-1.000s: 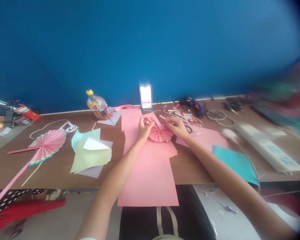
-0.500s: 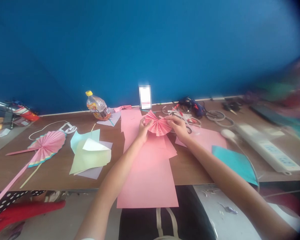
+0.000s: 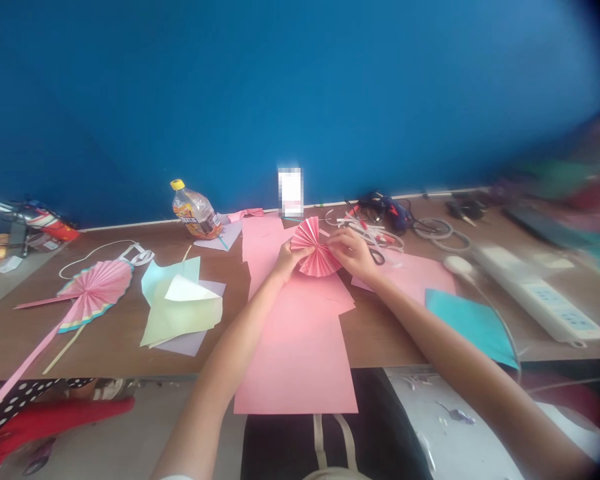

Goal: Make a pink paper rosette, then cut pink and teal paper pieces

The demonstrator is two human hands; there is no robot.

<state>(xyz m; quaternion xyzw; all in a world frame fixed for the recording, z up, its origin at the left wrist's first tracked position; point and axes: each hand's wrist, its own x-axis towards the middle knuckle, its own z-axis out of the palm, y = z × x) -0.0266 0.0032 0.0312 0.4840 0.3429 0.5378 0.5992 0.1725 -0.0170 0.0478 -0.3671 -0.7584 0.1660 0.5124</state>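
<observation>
A pink pleated paper fan is spread into a wide round shape above the pink sheets. My left hand is closed on its left side, thumb across the folds. At the fan's right side my right hand has its fingers bent and pinched near the folds, close to the centre. The thumb and fingertips partly cover that edge. Another pink folded fan, with a blue and yellow rim and long paper strips, lies at the left of the table.
Light green paper lies left of the pink sheets, a teal sheet to the right. A bottle with a yellow cap, a blurred bright screen and tangled cables are at the back. A power strip lies at right.
The fan has opened from a downward half-round into a rounder, upright spread. My right hand has moved from its outer right edge in toward the centre; my left hand keeps its grip.
</observation>
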